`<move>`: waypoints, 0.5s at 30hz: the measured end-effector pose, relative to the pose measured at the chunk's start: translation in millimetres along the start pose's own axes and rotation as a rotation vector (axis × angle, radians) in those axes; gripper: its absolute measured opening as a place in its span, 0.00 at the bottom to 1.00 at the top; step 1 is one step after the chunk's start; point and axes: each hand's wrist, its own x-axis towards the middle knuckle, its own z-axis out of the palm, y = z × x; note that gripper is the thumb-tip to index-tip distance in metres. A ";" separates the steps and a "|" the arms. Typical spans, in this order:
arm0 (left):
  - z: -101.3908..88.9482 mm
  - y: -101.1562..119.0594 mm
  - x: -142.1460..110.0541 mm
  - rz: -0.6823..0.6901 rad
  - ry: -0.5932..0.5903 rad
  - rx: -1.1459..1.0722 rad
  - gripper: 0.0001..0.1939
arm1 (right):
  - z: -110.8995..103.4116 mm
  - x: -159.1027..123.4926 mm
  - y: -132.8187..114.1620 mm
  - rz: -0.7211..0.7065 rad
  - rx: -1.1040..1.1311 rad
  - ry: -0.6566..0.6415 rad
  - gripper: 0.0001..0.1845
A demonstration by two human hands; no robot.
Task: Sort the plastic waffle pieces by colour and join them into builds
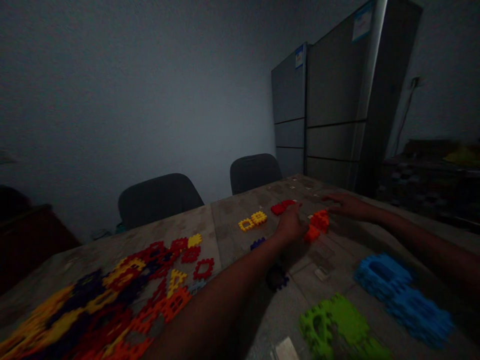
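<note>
My left hand (292, 225) reaches over the table between red toothed plastic building pieces (282, 207) and orange ones (318, 221). Its index finger stretches forward beside the red pieces; the other fingers are partly hidden, and contact is unclear. Just right of the orange stack, my right hand (340, 204) hovers with fingers extended and apart, holding nothing visible. Two small yellow pieces (253, 220) lie left of my left hand. Dark blue pieces (258, 243) show beside my left forearm, and a dark one (276, 277) lies to its right.
A mixed heap of red, yellow, orange and dark blue pieces (123, 285) covers the left of the table (232, 267). Green stacks (343, 320) and blue stacks (403, 295) stand front right. Two chairs (161, 200) back onto the wall, near a grey cabinet (333, 95).
</note>
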 end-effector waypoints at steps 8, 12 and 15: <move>-56.0 9.4 -93.5 0.036 0.004 -0.072 0.30 | 5.7 6.1 -11.2 -0.103 -0.013 -0.101 0.20; -95.7 15.7 -154.3 0.106 0.005 -0.110 0.26 | 6.4 6.5 -16.0 -0.110 -0.020 -0.131 0.18; -123.0 14.2 -200.0 0.027 0.007 -0.156 0.26 | 2.7 8.2 -22.5 -0.111 -0.043 -0.137 0.18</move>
